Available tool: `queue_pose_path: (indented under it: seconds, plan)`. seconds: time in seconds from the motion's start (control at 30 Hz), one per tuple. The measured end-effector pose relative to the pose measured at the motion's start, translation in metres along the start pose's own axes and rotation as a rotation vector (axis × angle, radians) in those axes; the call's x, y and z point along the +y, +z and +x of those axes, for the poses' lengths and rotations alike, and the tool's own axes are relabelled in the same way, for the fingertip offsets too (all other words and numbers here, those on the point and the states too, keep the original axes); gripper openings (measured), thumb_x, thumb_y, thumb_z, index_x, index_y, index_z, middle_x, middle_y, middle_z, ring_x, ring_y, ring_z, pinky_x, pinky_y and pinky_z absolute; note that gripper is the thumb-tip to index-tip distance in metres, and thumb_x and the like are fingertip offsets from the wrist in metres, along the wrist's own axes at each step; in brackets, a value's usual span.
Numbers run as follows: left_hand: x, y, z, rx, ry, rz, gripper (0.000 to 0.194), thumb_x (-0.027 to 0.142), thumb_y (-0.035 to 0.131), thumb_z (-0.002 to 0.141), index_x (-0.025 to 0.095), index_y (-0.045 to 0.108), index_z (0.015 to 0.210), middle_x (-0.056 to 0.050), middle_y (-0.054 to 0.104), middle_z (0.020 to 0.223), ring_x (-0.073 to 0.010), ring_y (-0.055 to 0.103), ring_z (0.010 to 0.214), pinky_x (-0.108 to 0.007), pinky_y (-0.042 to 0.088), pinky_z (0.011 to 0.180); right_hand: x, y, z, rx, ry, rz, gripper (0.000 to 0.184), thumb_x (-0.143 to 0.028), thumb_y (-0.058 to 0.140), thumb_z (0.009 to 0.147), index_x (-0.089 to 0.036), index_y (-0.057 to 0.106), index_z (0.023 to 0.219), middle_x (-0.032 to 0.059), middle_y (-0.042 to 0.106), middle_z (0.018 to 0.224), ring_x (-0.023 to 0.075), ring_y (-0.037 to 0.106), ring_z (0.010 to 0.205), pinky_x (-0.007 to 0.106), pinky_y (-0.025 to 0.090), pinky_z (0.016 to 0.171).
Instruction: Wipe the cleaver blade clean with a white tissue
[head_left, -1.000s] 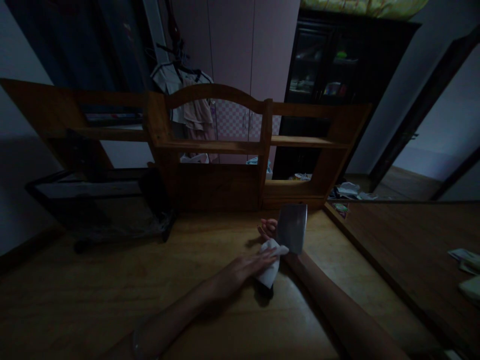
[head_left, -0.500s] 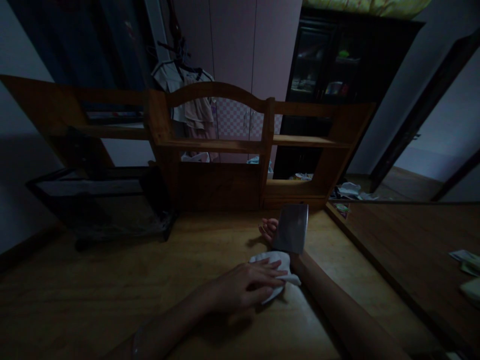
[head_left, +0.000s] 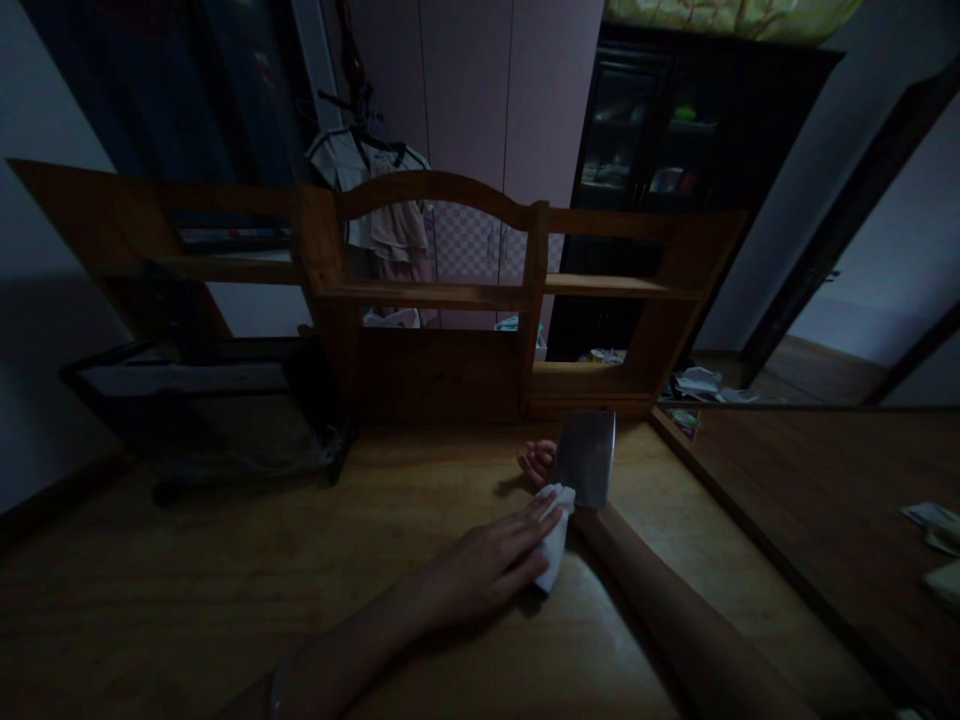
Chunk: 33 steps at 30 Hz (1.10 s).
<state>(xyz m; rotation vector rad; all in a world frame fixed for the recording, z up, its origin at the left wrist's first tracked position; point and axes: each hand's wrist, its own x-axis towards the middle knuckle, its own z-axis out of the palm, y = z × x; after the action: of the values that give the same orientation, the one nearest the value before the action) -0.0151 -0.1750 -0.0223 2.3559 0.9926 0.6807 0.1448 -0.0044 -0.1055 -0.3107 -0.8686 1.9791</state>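
Note:
A cleaver (head_left: pixel 586 460) with a broad grey metal blade is held up over the wooden tabletop, its blade pointing away from me. Behind the blade is my right hand (head_left: pixel 537 462), palm up with curled fingers showing at the left edge; the blade hides the rest of its grip. A white cloth (head_left: pixel 553 555) wraps the lower part of the cleaver, where the handle appears to be. My left hand (head_left: pixel 499 560) presses the cloth around it with its fingers. A small dark end shows below the cloth.
A wooden shelf unit (head_left: pixel 431 292) stands along the table's (head_left: pixel 405 480) back edge. A dark monitor-like object (head_left: pixel 225 430) lies at the left. Clothes (head_left: pixel 397 230) hang beyond the shelf. Papers (head_left: pixel 941 530) lie on the brown surface at right.
The cloth was spread loosely under my left hand; now it is folded narrowly around the cleaver's lower part. My left fingers have drawn in. My right hand and the blade stay nearly still.

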Motion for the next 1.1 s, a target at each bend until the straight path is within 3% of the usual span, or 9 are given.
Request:
queue_pose_path:
  seconds: [0.47,0.67,0.8,0.9,1.0,1.1]
  plan:
    - [-0.004,-0.012,-0.002,-0.054,0.057,-0.061,0.086,0.035,0.07,0.079,0.031,0.021,0.15,-0.002,0.022,0.155,-0.0248,0.026,0.142,-0.039,0.028,0.115,0.004,0.001,0.005,0.106,-0.01,0.001,0.023,-0.047,0.071,0.072,-0.025,0.065,0.075,-0.0001,0.074,0.082,0.0154,0.071,0.084,0.031,0.056,0.087]
    - [0.004,-0.01,-0.001,-0.092,0.197,-0.054,0.067,0.022,0.057,0.086,0.031,0.031,0.147,0.0,0.037,0.15,-0.0198,0.034,0.139,-0.036,0.028,0.115,0.003,0.006,0.002,0.131,-0.027,0.006,0.022,-0.047,0.066,0.077,-0.025,0.064,0.076,0.0004,0.073,0.085,0.0149,0.07,0.085,0.032,0.056,0.088]
    - [0.009,-0.005,-0.001,-0.096,0.206,-0.09,0.045,0.024,0.051,0.092,0.031,0.05,0.136,-0.002,0.055,0.137,-0.0191,0.045,0.132,-0.035,0.033,0.111,0.001,0.008,0.0,0.135,-0.021,0.01,0.02,-0.043,0.069,0.076,-0.024,0.063,0.077,0.0012,0.072,0.085,0.0156,0.07,0.086,0.033,0.056,0.088]
    - [0.011,-0.004,-0.002,-0.092,0.132,-0.19,0.032,0.034,0.052,0.093,0.029,0.065,0.122,-0.004,0.064,0.125,-0.0205,0.057,0.12,-0.032,0.041,0.101,0.0,0.009,0.001,0.139,-0.003,0.009,0.02,-0.042,0.07,0.075,-0.023,0.064,0.077,0.0027,0.072,0.085,0.0155,0.07,0.084,0.032,0.057,0.087]
    - [0.01,-0.004,-0.004,-0.078,0.018,-0.286,0.031,0.039,0.052,0.092,0.019,0.074,0.1,-0.005,0.073,0.092,-0.0154,0.065,0.082,-0.023,0.046,0.076,0.0,0.011,0.0,0.143,-0.005,0.013,0.02,-0.041,0.07,0.076,-0.022,0.063,0.076,0.0026,0.072,0.085,0.0151,0.07,0.083,0.032,0.056,0.089]
    - [0.003,-0.005,-0.005,-0.098,-0.18,-0.358,0.042,0.043,0.052,0.089,0.012,0.067,0.066,0.003,0.046,0.052,-0.0061,0.037,0.047,-0.019,0.026,0.046,0.001,0.013,-0.002,0.137,-0.021,0.015,0.019,-0.041,0.068,0.078,-0.023,0.064,0.078,0.0026,0.072,0.087,0.015,0.07,0.087,0.032,0.054,0.093]
